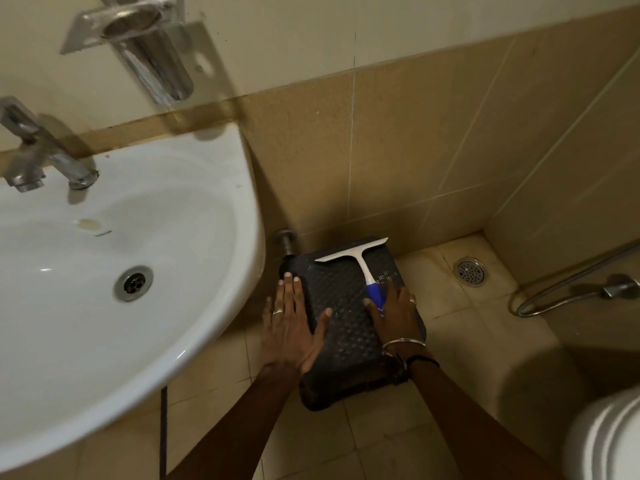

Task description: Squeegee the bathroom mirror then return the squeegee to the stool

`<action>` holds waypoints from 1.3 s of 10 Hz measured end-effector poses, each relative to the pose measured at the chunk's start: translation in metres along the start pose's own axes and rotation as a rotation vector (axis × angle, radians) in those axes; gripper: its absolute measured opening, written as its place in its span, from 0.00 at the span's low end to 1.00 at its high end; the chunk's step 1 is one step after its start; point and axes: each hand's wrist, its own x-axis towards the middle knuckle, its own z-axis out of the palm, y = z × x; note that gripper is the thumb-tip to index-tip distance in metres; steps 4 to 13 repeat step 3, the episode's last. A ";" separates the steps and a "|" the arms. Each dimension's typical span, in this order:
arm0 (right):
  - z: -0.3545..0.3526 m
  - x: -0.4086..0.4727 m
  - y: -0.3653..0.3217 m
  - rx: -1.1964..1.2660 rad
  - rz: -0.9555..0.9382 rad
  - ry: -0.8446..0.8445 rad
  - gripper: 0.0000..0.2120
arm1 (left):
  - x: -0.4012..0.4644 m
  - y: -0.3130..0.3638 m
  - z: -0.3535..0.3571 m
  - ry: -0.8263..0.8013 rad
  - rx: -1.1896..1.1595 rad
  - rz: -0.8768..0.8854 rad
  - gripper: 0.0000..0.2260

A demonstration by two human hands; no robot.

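Observation:
A dark woven-top stool point(346, 330) stands on the tiled floor by the wall, to the right of the sink. On it lies the squeegee point(360, 258), white blade toward the wall and blue handle toward me. My right hand point(398, 318) is around the blue handle end, thumb on its left side and fingers on its right. My left hand point(291, 327) lies flat on the stool's left edge with its fingers spread and holds nothing. The mirror is not in view.
A white sink point(221, 209) with a chrome tap point(41, 157) fills the left. A metal holder point(149, 46) hangs on the wall above. A floor drain point(470, 270), a spray hose point(568, 296) and a toilet point(609, 441) are on the right.

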 end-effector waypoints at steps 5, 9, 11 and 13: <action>-0.101 -0.054 -0.064 -0.079 -0.202 0.277 0.38 | -0.058 0.065 -0.086 0.071 -0.130 0.206 0.41; -0.101 -0.054 -0.064 -0.079 -0.202 0.277 0.38 | -0.058 0.065 -0.086 0.071 -0.130 0.206 0.41; -0.101 -0.054 -0.064 -0.079 -0.202 0.277 0.38 | -0.058 0.065 -0.086 0.071 -0.130 0.206 0.41; -0.101 -0.054 -0.064 -0.079 -0.202 0.277 0.38 | -0.058 0.065 -0.086 0.071 -0.130 0.206 0.41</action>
